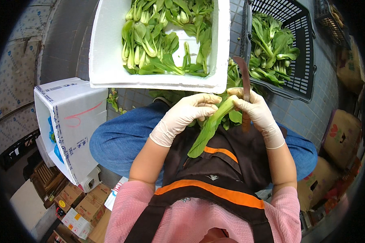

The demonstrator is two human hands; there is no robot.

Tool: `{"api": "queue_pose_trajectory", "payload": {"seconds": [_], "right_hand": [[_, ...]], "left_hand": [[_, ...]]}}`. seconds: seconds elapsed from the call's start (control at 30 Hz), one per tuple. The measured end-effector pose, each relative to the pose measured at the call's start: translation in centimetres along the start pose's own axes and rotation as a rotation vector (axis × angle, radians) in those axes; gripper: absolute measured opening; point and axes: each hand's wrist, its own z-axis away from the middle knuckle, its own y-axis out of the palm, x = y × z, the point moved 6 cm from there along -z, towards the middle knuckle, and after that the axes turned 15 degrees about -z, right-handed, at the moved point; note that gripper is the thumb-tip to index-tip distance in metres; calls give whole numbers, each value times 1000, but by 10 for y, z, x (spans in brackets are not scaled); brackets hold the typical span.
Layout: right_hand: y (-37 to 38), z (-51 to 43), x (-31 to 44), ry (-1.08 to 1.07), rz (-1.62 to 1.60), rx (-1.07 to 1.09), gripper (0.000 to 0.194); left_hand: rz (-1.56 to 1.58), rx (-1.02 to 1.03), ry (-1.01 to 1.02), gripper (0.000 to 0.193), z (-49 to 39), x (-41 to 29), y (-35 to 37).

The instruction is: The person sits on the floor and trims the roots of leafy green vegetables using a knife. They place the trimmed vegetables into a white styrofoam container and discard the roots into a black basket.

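Observation:
Both my hands wear pale rubber gloves. A head of bok choy (213, 124) lies between them, its stem end up and its leaves hanging over my dark apron. My right hand (252, 106) grips the stem end, and a knife with a brown, rusty-looking blade (245, 79) is also held in it, pointing away from me. My left hand (194, 109) is at the upper side of the stalk, fingers bent; whether it grips the stalk is not plain. Beyond my hands stands a white foam box (158, 82) with bok choy (146, 42) laid along its sides.
A black plastic basket (307, 60) of bok choy (270, 45) stands at the right. More greens (234, 73) lie on the tiled floor between box and basket. At the left is a tipped foam box (79, 121); cardboard boxes (89, 208) are at the lower left, cartons (342, 136) at the right.

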Motion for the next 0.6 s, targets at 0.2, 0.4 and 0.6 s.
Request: {"api": "queue_pose_trajectory", "payload": {"seconds": [0.2, 0.4, 0.6], "right_hand": [[15, 6, -2, -13, 145, 92, 38], [-2, 19, 21, -211, 855, 127, 24], [-51, 47, 107, -566, 139, -511, 26]], "left_hand": [[-175, 18, 14, 44, 0, 6, 12], [-513, -23, -14, 26, 20, -23, -5], [-1168, -35, 176, 63, 47, -34, -4]]}}
